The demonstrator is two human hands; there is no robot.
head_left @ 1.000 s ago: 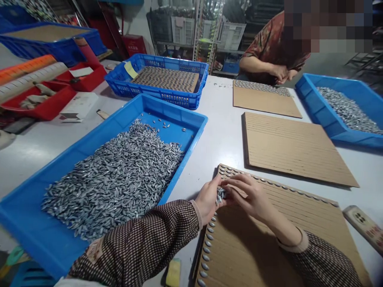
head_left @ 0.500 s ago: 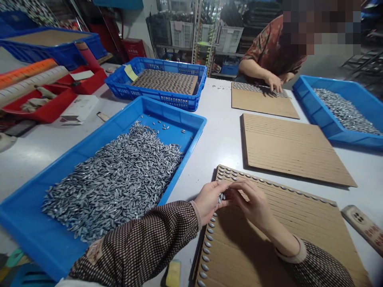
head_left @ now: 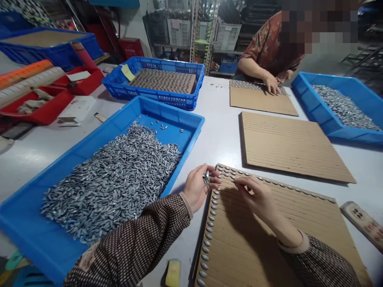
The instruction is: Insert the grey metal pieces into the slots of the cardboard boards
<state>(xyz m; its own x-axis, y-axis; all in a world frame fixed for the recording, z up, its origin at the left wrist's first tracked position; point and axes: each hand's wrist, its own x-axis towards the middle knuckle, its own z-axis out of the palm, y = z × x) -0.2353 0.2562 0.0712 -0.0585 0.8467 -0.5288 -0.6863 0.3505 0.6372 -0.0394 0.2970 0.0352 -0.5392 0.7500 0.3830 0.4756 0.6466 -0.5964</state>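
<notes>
A slotted cardboard board (head_left: 299, 235) lies in front of me, with small silver oval pieces set along its top and left edges. My left hand (head_left: 197, 187) is curled shut on a small bunch of silver pieces (head_left: 206, 177) beside the board's top left corner. My right hand (head_left: 257, 197) rests on the board near its top row, fingertips pinched together on a piece too small to make out. A big blue tray (head_left: 191, 119) to my left holds a heap of the same silver pieces (head_left: 113, 183).
A bare slotted board (head_left: 293, 147) lies beyond mine. Across the table a person's hand (head_left: 272, 85) works on a third board (head_left: 260, 101), beside another blue tray (head_left: 329, 119) of pieces. A blue crate (head_left: 155, 93) with filled boards, red trays (head_left: 48, 109) and a power strip (head_left: 363, 225) stand around.
My hands have moved apart: the left, still holding pieces, shifted left and up off the board's corner, while the right stayed on the top row. The person opposite moved a hand onto their board.
</notes>
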